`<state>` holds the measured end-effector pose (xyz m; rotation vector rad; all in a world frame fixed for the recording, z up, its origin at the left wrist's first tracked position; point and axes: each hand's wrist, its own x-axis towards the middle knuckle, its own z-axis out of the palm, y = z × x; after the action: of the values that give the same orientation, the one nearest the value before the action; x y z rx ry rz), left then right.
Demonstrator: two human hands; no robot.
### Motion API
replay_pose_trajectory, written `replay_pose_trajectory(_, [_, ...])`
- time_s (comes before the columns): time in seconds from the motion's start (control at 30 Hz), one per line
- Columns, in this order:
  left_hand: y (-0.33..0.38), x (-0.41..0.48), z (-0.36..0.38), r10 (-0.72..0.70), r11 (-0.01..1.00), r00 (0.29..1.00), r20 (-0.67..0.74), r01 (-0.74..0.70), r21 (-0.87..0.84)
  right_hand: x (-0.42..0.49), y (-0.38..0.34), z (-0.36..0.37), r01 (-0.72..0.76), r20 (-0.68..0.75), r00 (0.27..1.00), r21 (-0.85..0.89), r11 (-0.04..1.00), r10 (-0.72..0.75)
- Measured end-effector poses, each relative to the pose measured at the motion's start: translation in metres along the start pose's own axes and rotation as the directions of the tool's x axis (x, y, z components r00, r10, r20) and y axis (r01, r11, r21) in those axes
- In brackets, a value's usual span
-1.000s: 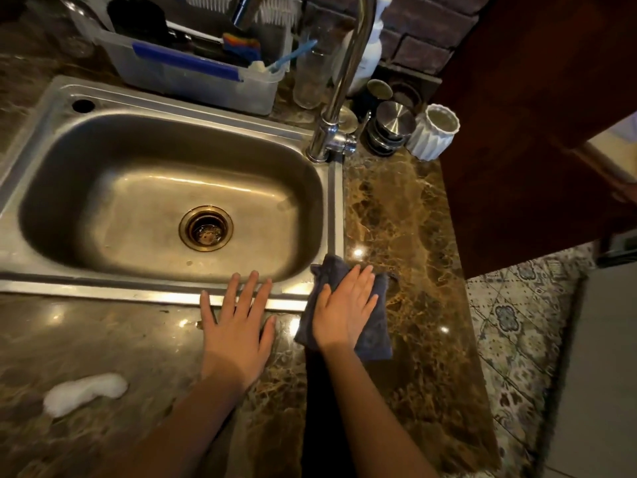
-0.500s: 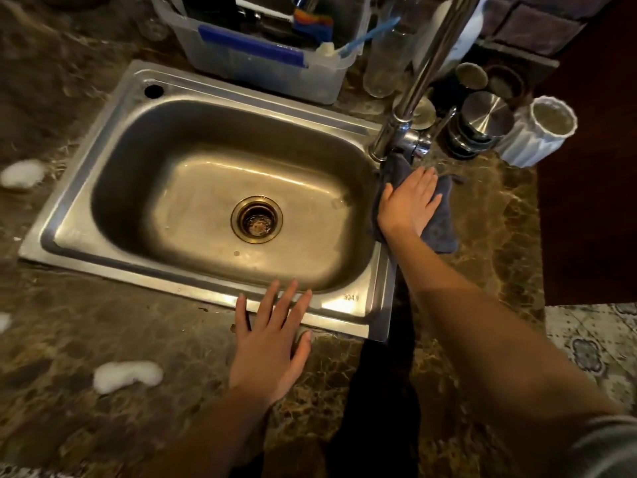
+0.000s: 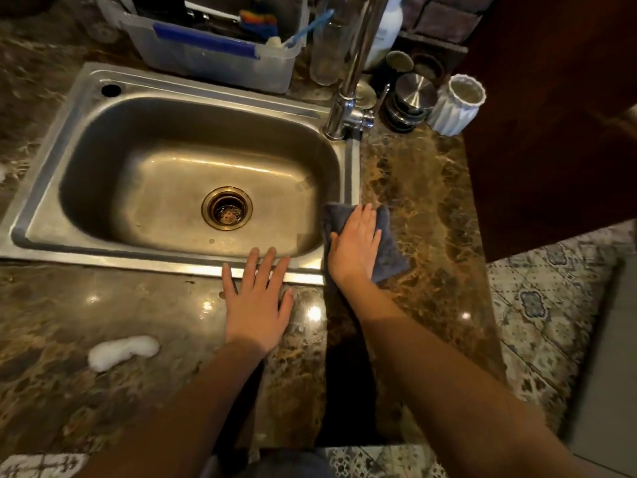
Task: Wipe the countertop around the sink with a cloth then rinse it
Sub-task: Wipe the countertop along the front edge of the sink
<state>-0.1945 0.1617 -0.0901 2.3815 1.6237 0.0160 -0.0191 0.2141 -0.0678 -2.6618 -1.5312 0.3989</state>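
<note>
The right hand [image 3: 355,246] hides the middle of the cloth [image 3: 387,246]; the faucet [image 3: 348,84] runs off the top edge.

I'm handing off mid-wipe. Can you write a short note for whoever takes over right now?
Right hand: flat on the dark grey cloth, which straddles the right rim of the stainless steel sink and the brown marble countertop.
Left hand: open, braced on the counter at the sink's front rim.
Left: white foam patch on the front-left counter not yet wiped; cloth not rinsed, no water running from the chrome tap.
</note>
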Motion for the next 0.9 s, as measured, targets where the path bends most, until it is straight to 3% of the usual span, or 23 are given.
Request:
replay_pose_trajectory(0.17, [-0.011,-0.005,-0.004,0.022,1.000,0.999,0.026,-0.023,0.016,-0.039,0.005,-0.003,-0.056,0.077,0.996,0.066,0.996,0.051])
replay_pose_trajectory(0.27, [-0.027,-0.023,-0.002,-0.008,0.999,0.999,-0.037,0.006,-0.048,-0.042,-0.002,-0.009,-0.106,0.136,0.987,0.118,0.987,0.090])
replay_pose_trajectory(0.47, [-0.029,-0.027,0.003,0.008,0.998,0.999,-0.039,-0.011,-0.061,-0.041,-0.016,-0.007,-0.189,0.161,0.973,0.142,0.972,0.165])
replay_pose_trajectory(0.8, [-0.030,-0.025,0.003,0.000,0.998,1.000,-0.015,-0.001,-0.066,-0.037,-0.021,0.000,-0.069,0.149,0.987,0.086,0.994,0.056])
replay_pose_trajectory(0.9, [-0.029,-0.024,0.002,-0.009,0.999,1.000,-0.016,0.008,-0.053,-0.032,-0.007,0.000,0.031,0.112,0.993,0.080,0.996,-0.039])
